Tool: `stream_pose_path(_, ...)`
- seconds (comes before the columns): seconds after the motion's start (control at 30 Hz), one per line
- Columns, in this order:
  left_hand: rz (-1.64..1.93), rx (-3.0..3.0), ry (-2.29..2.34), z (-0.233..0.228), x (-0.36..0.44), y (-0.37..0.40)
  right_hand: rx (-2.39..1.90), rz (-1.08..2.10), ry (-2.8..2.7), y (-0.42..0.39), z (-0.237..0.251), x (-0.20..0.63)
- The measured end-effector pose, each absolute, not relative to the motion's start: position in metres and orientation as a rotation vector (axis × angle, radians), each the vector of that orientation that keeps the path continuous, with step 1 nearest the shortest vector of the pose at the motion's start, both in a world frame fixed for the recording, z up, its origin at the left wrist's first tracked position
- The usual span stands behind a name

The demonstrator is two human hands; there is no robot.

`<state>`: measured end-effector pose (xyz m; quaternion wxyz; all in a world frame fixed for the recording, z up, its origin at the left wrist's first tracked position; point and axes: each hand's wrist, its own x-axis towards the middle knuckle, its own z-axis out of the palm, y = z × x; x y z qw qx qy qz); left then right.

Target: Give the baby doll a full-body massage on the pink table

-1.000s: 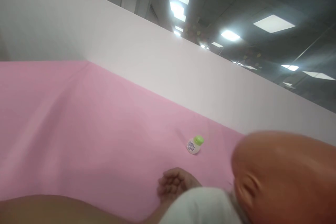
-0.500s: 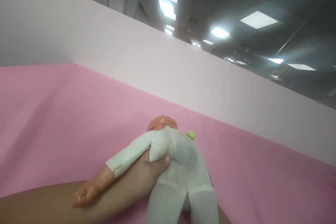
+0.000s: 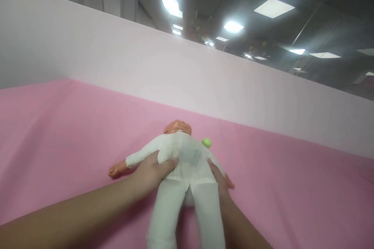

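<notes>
A doll [image 3: 188,165] with a white cloth body and orange-brown plastic head and hands lies on its back, head pointing away from me. My left hand [image 3: 154,170] grips its torso on the left, thumb on top and the other fingers hidden beneath. On the opposite side my right hand [image 3: 218,177] is wrapped round the torso, only partly visible. The doll's arms spread outward past both my hands, and its legs stretch toward me. A small light-green rounded object [image 3: 207,142] shows beside its shoulder on the right.
Pink cloth [image 3: 87,132] covers the surface under the doll, with a few creases. Behind it stands a low white wall [image 3: 181,74]. Ceiling lights and a door are visible beyond the wall.
The doll has moved farther from me and lies flatter, its arm on the left now away from my forearm. My right hand has come into view at its side.
</notes>
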<state>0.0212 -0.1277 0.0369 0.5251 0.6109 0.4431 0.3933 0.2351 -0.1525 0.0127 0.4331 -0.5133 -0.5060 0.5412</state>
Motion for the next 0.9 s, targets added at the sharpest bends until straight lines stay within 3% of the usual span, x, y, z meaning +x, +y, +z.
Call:
stream_pose_path(0.13, 0.692, 1.78, 1.429, 0.033, 0.012, -0.117, -1.3, 1.345, -1.167, -0.151, 0.016, 0.229)
stream_pose_path(0.4, 0.155, 2.354, 1.706, 0.054, 0.008, -0.124, -1.725, 0.806, -1.576, -0.145, 0.013, 0.241)
stream_pose_path(0.63, 0.525, 2.661, 1.423, 0.047, 0.009, -0.121, -1.573, 0.753, -1.523, -0.145, 0.005, 0.237)
stream_pose_path(0.9, 0.331, 2.652, 1.32, 0.054, 0.003, -0.115, -1.525, 0.905, -1.73, -0.158, 0.011, 0.225)
